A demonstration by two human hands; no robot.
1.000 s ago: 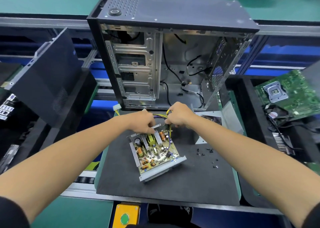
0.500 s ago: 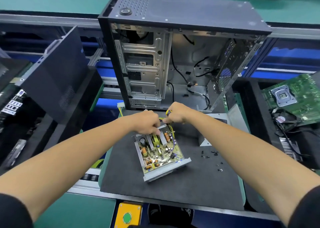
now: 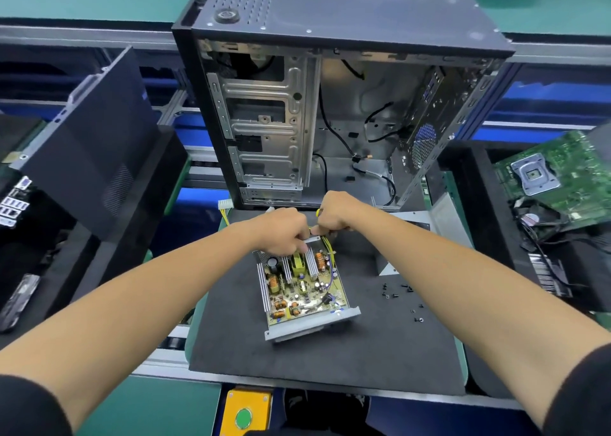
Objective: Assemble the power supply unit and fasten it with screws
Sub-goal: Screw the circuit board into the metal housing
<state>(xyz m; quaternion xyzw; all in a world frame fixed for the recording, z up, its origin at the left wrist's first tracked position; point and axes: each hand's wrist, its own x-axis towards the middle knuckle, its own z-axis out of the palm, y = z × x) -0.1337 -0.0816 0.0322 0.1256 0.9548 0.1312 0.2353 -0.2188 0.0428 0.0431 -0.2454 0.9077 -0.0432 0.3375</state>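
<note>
Unmoved hands (image 3: 309,227) pinching yellow wires (image 3: 327,242)

The left hand (image 3: 281,228) and right hand (image 3: 334,212) cover the far edge of the open power supply unit (image 3: 305,286), so where the yellow wires (image 3: 328,248) join it is hidden, and what each hand's curled fingertips pinch cannot be told. The screws (image 3: 401,295) on the black mat (image 3: 380,346) are too small to make out their type. The motherboard (image 3: 558,174) is cut off by the right edge, the yellow button box (image 3: 246,409) by the bottom edge.
</note>
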